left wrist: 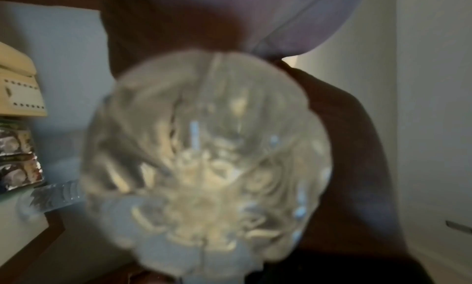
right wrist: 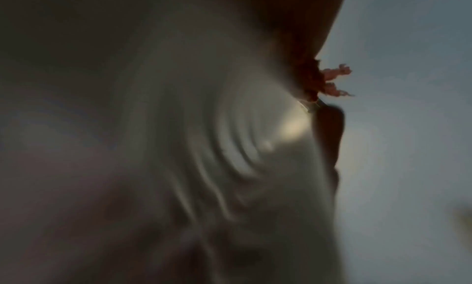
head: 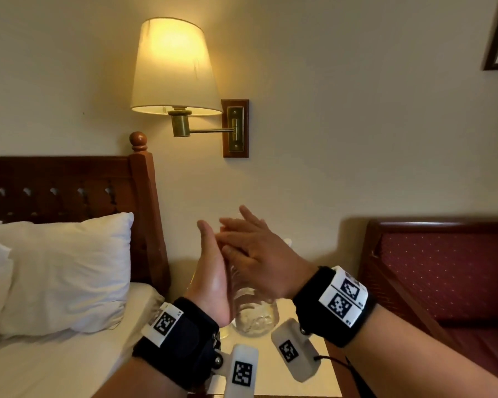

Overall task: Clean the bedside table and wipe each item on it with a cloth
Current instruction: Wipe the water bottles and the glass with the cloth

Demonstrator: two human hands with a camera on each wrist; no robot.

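Observation:
A clear plastic bottle [head: 255,308] stands upright in the air between my two palms, above the white-topped bedside table [head: 273,377]. My left hand [head: 210,268] presses its left side with straight fingers. My right hand [head: 253,248] lies flat against the right side, fingers straight and overlapping the left fingertips. The left wrist view looks at the bottle's ribbed base [left wrist: 204,167]. The right wrist view is filled by the blurred bottle wall [right wrist: 230,157]. No cloth shows in the head view.
A beige telephone [left wrist: 18,86] and a shiny packet [left wrist: 18,157] sit on the table. A lit wall lamp [head: 173,67] hangs above. The bed with its pillow [head: 64,268] is at the left, and a red upholstered seat [head: 443,268] at the right.

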